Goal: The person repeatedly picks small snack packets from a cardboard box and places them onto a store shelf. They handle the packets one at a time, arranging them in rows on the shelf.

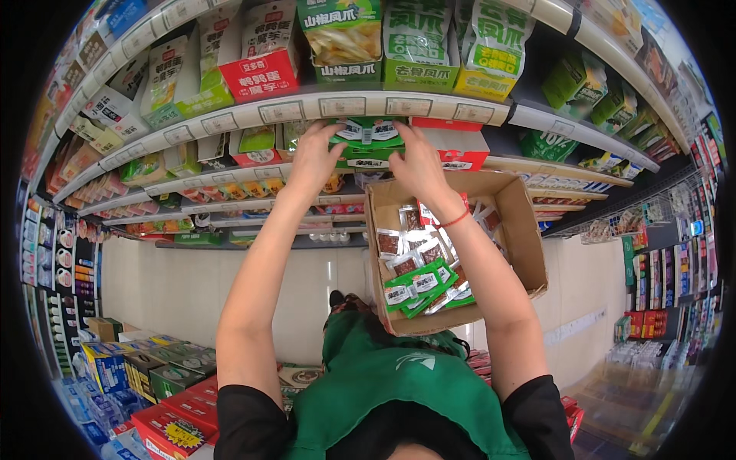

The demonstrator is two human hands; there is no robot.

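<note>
Both my hands reach into a shelf beneath the price-label rail. My left hand [315, 152] grips the left end of some green snack packets [367, 133], and my right hand [420, 158] has their right end. The packets lie flat at the top of a green display box [368, 163]; how many are stacked there I cannot tell. Under my right forearm is an open cardboard carton [520, 230]. It holds several clear packets with brown contents [405, 265], more green packets [415, 289] and a red packet [426, 215]. What supports the carton is hidden.
A red-and-white display box [463, 150] stands right of the green one. Above, the shelf rail [299, 108] juts out over my hands, with boxed snack pouches [343, 34] behind it. Stacked red boxes [175, 425] are at lower left. Wire baskets [609, 227] hang at right.
</note>
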